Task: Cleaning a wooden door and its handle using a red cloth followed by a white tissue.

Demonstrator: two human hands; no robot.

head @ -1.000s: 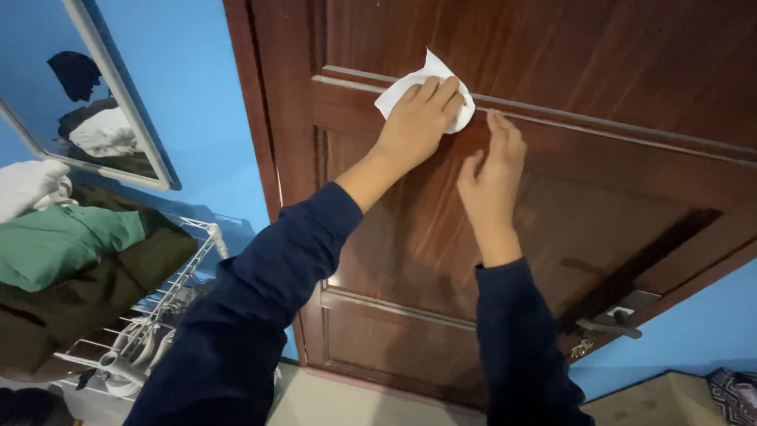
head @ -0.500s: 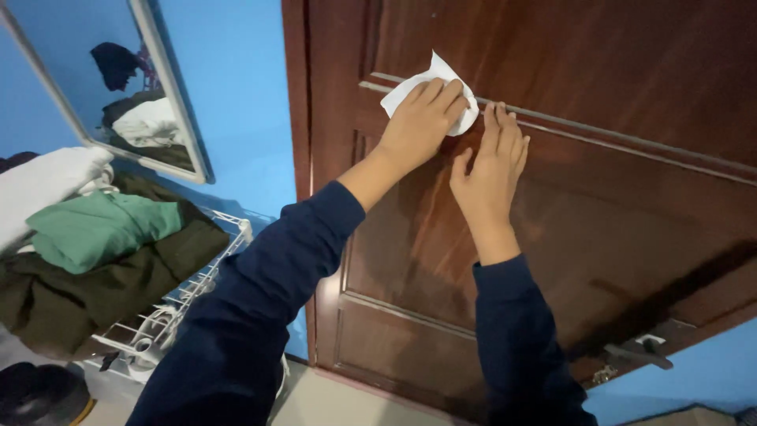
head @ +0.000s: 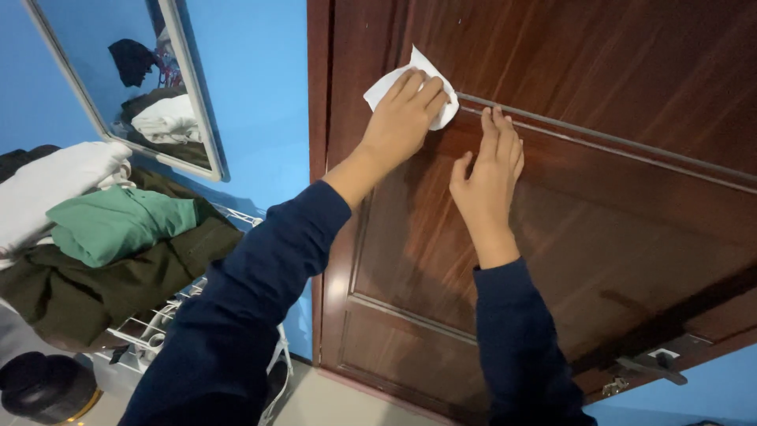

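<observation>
White cloth now sits nearer the brown door's left edge than before, pressed flat under the left hand, fingers spread over it; the right hand rests open, empty, just beside.

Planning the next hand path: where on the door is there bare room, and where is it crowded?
Free: door panel above the groove, and below the right hand toward the handle. Crowded: groove where the left hand presses the white cloth; rack of clothes.
</observation>
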